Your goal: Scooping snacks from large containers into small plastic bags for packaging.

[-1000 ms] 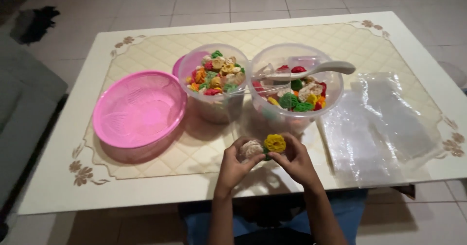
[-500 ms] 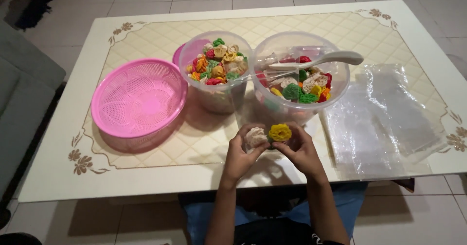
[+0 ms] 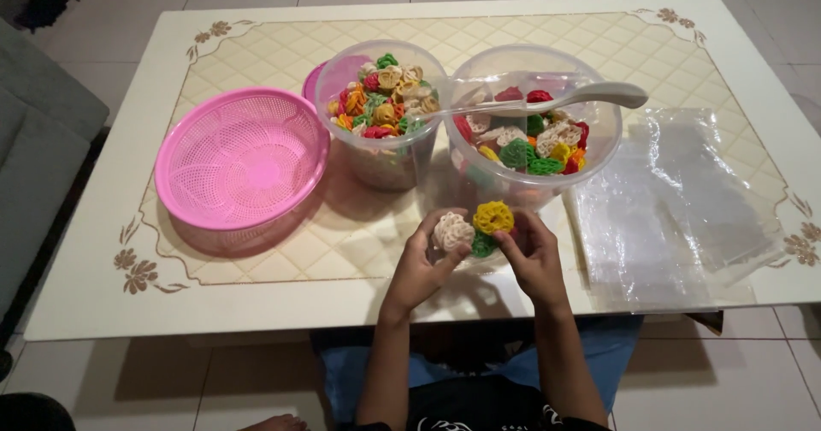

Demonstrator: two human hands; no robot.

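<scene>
My left hand (image 3: 419,264) and my right hand (image 3: 534,256) meet just above the table's near edge. Together they hold a small cluster of flower-shaped crackers. A white cracker (image 3: 452,229) sits at my left fingertips, a yellow cracker (image 3: 493,216) at my right fingertips, and a green cracker (image 3: 483,245) is tucked under them. Whether a clear bag wraps the cluster I cannot tell. Right behind my hands stand two clear tubs of mixed coloured crackers: the left tub (image 3: 380,153) and the right tub (image 3: 534,187).
A white spoon (image 3: 590,95) lies across the right tub's rim. A pink basket (image 3: 244,159) stands at the left, a pink lid (image 3: 322,80) behind the left tub. A stack of clear plastic bags (image 3: 676,209) lies at the right on the cream table (image 3: 103,251).
The view has tilted, so the table sits higher and closer in frame. My hands stay together on the crackers, and the green cracker shows more under the yellow one.
</scene>
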